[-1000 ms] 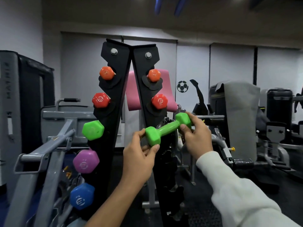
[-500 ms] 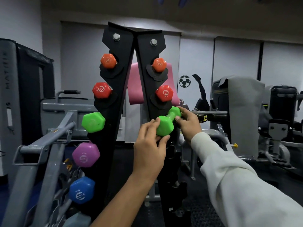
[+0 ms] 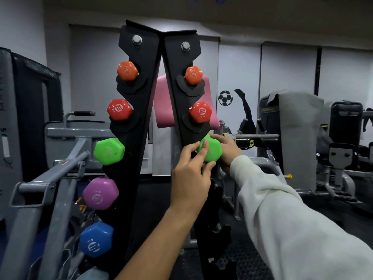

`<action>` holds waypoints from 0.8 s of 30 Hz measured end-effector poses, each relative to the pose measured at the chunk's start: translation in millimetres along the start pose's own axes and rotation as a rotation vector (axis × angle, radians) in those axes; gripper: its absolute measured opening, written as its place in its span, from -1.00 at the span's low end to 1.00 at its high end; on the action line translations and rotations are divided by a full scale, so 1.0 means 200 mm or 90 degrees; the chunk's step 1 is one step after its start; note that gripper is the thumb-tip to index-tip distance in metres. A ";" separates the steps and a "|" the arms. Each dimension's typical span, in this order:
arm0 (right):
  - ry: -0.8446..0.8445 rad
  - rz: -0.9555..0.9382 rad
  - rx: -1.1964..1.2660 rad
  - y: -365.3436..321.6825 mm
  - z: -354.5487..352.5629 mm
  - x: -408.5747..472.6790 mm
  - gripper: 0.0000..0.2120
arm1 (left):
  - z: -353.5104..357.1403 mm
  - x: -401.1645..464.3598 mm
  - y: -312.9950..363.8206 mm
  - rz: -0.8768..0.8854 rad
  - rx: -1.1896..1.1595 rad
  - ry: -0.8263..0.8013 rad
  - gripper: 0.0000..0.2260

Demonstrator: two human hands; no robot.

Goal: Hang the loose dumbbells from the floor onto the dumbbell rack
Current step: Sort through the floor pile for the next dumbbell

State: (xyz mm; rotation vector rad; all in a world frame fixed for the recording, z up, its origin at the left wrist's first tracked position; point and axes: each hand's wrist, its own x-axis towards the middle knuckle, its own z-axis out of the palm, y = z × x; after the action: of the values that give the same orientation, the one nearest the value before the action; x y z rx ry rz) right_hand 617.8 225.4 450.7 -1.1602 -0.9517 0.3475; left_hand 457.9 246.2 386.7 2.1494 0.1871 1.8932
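A black A-shaped dumbbell rack (image 3: 141, 110) stands straight ahead. A green dumbbell (image 3: 212, 151) sits at the third slot of its right upright, end-on to me. My left hand (image 3: 191, 174) grips its near head from the left with fingers curled round it. My right hand (image 3: 227, 149) holds the dumbbell from the right side, partly hidden behind the head. The left upright carries orange (image 3: 127, 71), red (image 3: 119, 109), green (image 3: 109, 151), purple (image 3: 100, 193) and blue (image 3: 95, 239) dumbbells. The right upright holds an orange (image 3: 193, 75) and a red (image 3: 200, 112) one above.
Grey gym machine bars (image 3: 50, 178) crowd the left side beside the rack. A padded machine (image 3: 292, 134) and further equipment stand at the right. A pink mat (image 3: 163, 102) hangs behind the rack. Empty rack slots (image 3: 217, 199) lie below my hands.
Both hands carried the green dumbbell up and inward to the right upright, turning it from sideways to end-on at the third slot under the red one. The camera moved closer.
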 end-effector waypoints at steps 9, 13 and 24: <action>-0.023 -0.043 -0.054 0.02 0.01 0.01 -0.68 | -0.01 -0.03 -0.03 0.042 0.035 0.027 -0.54; -0.047 -0.076 -0.207 -0.02 0.00 0.00 -0.61 | -0.01 -0.05 -0.02 0.042 0.043 0.032 -0.56; -0.020 -0.401 -0.746 -0.06 -0.02 -0.03 -0.78 | -0.02 -0.04 0.01 0.023 0.030 0.024 -0.56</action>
State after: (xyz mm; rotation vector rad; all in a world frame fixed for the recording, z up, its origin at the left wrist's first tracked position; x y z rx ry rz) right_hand 615.1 213.7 459.0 -1.7738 -1.5454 -0.8208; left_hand 452.9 243.3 379.9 2.1630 0.2031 1.9695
